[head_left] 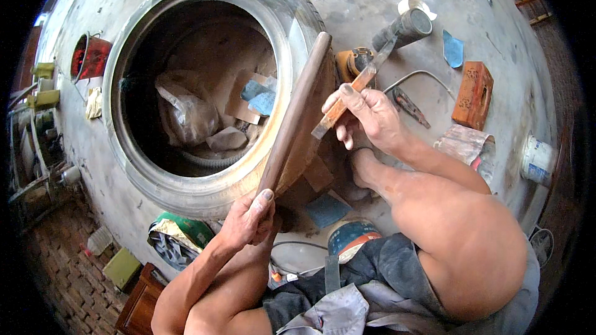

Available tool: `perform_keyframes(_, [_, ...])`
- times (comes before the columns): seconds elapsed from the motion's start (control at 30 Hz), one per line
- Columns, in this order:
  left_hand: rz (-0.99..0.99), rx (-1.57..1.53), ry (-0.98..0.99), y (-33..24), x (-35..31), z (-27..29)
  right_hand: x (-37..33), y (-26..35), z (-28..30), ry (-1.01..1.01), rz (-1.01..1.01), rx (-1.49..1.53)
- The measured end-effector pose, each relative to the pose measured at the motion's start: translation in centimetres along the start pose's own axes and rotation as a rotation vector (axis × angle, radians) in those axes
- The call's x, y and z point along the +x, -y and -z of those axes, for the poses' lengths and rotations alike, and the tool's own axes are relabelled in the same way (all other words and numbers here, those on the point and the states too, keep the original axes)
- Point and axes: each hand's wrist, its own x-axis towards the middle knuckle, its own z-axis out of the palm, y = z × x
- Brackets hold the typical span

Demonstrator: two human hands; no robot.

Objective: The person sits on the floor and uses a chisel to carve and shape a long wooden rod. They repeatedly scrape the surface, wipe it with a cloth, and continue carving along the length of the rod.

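No words or numbers are legible. A white bucket (pixel 537 162) at far right carries blue print, and a blue-and-red tub (pixel 351 236) at lower centre shows pale markings, both too small to read.

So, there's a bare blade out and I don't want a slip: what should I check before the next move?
1. Left hand grips the long brown wooden rod near its lower end: ok.
2. Right hand holds the wooden-handled tool by its handle, off the blade: ok.
3. Both hands gloved: not ok, they are bare.
4. Blade clear of the dark cylinder: cannot tell, they overlap in view.
5. Rod braced against the tyre: cannot tell from this angle.
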Motion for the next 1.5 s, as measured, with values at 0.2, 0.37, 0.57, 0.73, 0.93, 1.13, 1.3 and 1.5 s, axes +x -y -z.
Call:
perform_keyframes(0.2, [-0.093, 0.17, -0.086, -2.3, -0.3, -1.8, 1.1, 0.8, -1.4, 0.027, 0.001, -0.078])
perform_keyframes(0.37, [-0.13, 0.306, -0.13, -2.3, 0.0, -2.4, 1.2, 0.7, -1.5, 0.068, -0.037, -0.025])
perform_keyframes(0.57, [-0.19, 0.392, -0.194, -2.0, -0.6, -3.1, 1.3, 1.0, -2.0, 0.05, 0.061, 0.055])
perform_keyframes(0.73, [-0.217, 0.359, -0.186, -1.9, 0.1, -4.1, 0.6, 0.9, -1.2, -0.003, 0.067, -0.012])
perform_keyframes(0.93, [-0.175, 0.307, -0.237, -2.1, -0.5, -4.4, 0.7, 1.0, -1.5, -0.044, 0.072, -0.004])
perform_keyframes(1.13, [-0.247, 0.379, -0.27, -1.7, 0.1, -4.2, 0.5, 0.9, -1.6, -0.034, 0.062, -0.009])
perform_keyframes(1.3, [-0.164, 0.323, -0.239, -1.9, 0.1, -4.3, 0.7, 0.2, -1.7, -0.043, 0.078, 0.001])
perform_keyframes(1.5, [-0.22, 0.323, -0.265, -1.6, 0.3, -4.4, 0.3, 0.5, -2.0, -0.022, 0.083, -0.042])
